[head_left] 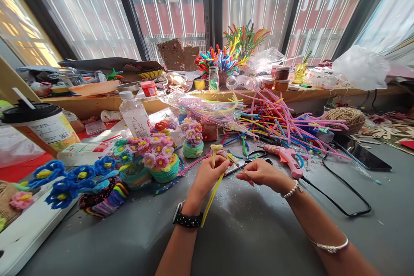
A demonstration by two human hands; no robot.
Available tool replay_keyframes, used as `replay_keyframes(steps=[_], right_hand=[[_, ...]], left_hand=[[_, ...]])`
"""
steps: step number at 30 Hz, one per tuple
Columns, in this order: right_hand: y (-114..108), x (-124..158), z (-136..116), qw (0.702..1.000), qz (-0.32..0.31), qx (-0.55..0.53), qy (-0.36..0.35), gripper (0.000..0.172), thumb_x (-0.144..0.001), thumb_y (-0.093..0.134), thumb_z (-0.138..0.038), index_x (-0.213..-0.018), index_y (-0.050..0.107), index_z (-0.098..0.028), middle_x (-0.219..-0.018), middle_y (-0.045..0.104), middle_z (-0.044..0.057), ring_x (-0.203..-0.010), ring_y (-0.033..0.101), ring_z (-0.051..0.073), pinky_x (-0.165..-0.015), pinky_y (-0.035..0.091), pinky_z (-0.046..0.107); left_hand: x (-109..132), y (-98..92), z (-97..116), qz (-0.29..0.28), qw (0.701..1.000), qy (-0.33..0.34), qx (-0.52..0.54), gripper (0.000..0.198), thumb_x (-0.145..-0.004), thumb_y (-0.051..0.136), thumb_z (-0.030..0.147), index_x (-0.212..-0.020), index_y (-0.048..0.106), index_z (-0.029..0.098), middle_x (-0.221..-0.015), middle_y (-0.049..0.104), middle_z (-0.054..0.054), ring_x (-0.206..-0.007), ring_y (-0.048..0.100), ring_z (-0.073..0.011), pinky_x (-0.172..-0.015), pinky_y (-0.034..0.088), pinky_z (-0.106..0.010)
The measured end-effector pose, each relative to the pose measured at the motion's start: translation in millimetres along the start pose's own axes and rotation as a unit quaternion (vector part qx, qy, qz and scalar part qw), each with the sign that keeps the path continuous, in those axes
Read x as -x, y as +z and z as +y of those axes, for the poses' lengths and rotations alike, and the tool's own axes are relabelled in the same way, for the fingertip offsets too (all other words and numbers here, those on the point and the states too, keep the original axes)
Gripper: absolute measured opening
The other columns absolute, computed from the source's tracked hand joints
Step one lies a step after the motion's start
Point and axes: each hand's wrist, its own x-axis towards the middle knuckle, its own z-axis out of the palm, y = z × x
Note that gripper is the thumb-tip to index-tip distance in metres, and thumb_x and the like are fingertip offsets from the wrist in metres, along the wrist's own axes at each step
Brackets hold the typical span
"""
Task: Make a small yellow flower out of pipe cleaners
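My left hand is closed around a yellow pipe cleaner whose curled top pokes up above my fingers and whose long tail runs down past my wrist and black watch. My right hand is pinched shut just to the right of it, holding a thin piece that I cannot make out, apparently joined to the same yellow pipe cleaner. Both hands hover over the grey table. Scissors and a pink glue gun lie right behind my right hand.
Finished pipe-cleaner flower pots and blue flowers fill the left. A heap of loose coloured pipe cleaners lies behind. A water bottle, a drink cup, a twine ball, a phone and a black cord are around.
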Motion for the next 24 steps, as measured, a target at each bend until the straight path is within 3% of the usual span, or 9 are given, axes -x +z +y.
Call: replay_keyframes(steps=[8, 15, 24], right_hand=[[-1.7, -2.6, 0.4, 0.999, 0.000, 0.023, 0.033, 0.044, -0.065, 0.053, -0.051, -0.044, 0.043, -0.013, -0.041, 0.031, -0.006, -0.040, 0.022, 0.004, -0.041, 0.014, 0.022], [-3.6, -2.8, 2.4, 0.998, -0.018, 0.035, 0.046, 0.045, -0.067, 0.050, -0.053, -0.046, 0.041, -0.014, -0.041, 0.028, -0.006, -0.039, 0.020, 0.004, -0.040, 0.013, 0.021], [-12.0, -0.7, 12.9, 0.991, -0.119, 0.060, 0.031, 0.045, -0.069, 0.046, -0.056, -0.054, 0.043, -0.014, -0.047, 0.031, -0.006, -0.041, 0.024, 0.004, -0.038, 0.016, 0.019]], left_hand=[[-2.0, 3.0, -6.9, 0.043, 0.999, -0.007, -0.017, 0.021, -0.066, 0.054, 0.033, -0.069, 0.058, 0.013, -0.056, 0.055, 0.001, -0.053, 0.047, -0.0098, -0.051, 0.033, -0.020], [-0.7, 3.6, -6.3, 0.061, 0.991, 0.061, -0.101, 0.021, -0.071, 0.047, 0.030, -0.066, 0.059, 0.013, -0.066, 0.063, -0.002, -0.062, 0.054, -0.0123, -0.058, 0.037, -0.020], [-0.7, -2.9, -5.2, 0.020, 0.970, 0.088, -0.227, 0.024, -0.073, 0.043, 0.026, -0.059, 0.059, 0.015, -0.064, 0.059, 0.000, -0.062, 0.050, -0.0116, -0.058, 0.033, -0.020]])
